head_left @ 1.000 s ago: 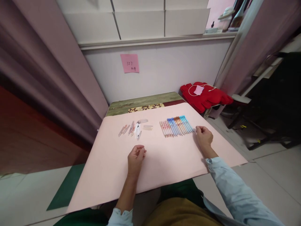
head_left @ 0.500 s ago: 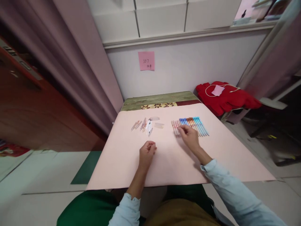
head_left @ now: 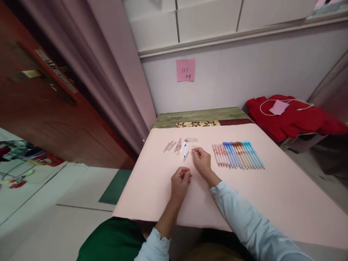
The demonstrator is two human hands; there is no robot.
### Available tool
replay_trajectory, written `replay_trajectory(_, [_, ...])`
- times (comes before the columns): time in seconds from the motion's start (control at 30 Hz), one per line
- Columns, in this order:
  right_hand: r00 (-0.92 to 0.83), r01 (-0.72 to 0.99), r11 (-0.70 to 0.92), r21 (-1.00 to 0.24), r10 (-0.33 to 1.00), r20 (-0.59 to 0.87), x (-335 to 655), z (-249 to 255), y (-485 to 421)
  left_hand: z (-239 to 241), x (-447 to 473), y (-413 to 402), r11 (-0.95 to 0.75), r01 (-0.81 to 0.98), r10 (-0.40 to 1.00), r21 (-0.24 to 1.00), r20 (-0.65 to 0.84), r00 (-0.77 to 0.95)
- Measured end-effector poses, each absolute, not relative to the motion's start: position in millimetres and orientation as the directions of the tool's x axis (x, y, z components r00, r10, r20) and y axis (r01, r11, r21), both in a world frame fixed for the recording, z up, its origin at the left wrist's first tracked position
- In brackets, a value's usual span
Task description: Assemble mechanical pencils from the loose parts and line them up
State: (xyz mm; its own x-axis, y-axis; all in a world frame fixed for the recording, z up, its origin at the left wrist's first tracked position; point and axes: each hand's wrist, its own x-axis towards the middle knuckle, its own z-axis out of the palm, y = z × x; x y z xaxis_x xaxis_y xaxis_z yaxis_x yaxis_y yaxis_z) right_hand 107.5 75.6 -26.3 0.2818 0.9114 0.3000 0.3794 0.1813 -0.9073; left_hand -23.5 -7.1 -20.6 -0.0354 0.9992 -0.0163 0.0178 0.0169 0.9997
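My right hand reaches over the middle of the table, its fingertips drawn together at a few clear pen parts, which it partly covers. What those fingers hold, if anything, is hidden. Closer to me, my left hand is curled above the table with thumb and fingers together; its contents cannot be made out. Just beyond it lie white pen refills, with clear and pinkish pen barrels around them. To the right, a neat row of pens runs from pink through blue and brown to light blue.
A pale pink sheet covers most of the table. Red cloth with a white cable lies beyond the right edge. A pink note hangs on the wall, and a mauve curtain and a wooden door stand left.
My right hand has moved left from the pink end of the pen row to the clear parts. My left hand stays curled near the same place. The view has turned slightly left.
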Motion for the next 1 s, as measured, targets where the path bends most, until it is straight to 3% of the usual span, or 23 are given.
replay_trajectory(0.2, [0.34, 0.632, -0.026, -0.775, 0.908, 0.246, 123, -21, 87, 7, -24, 53, -0.084, 0.109, 0.946, 0.99, 0.114, -0.304])
replay_trajectory(0.3, [0.333, 0.71, -0.078, -0.7, 0.913, 0.236, 129, -20, 90, 3, -37, 90, -0.138, 0.227, 0.842, 0.964, 0.235, -0.486])
replay_trajectory(0.43, [0.264, 0.78, -0.071, -0.622, 0.938, 0.223, 126, -20, 91, -21, -55, 113, -0.017, 0.43, 0.66, 0.903, 0.333, -0.673])
replay_trajectory(0.63, [0.264, 0.757, -0.042, -0.652, 0.932, 0.247, 120, -21, 92, -31, -53, 110, -0.032, 0.702, 0.741, 0.711, 0.488, -0.46])
replay_trajectory(0.8, [0.285, 0.751, -0.069, -0.657, 0.931, 0.228, 120, -16, 89, -23, -42, 101, 0.04, 0.856, 0.849, 0.516, 0.434, -0.301])
replay_trajectory(1.0, [0.274, 0.811, -0.11, -0.575, 0.939, 0.207, 121, -15, 89, -22, -41, 97, 0.091, 0.912, 0.902, 0.401, 0.356, -0.246])
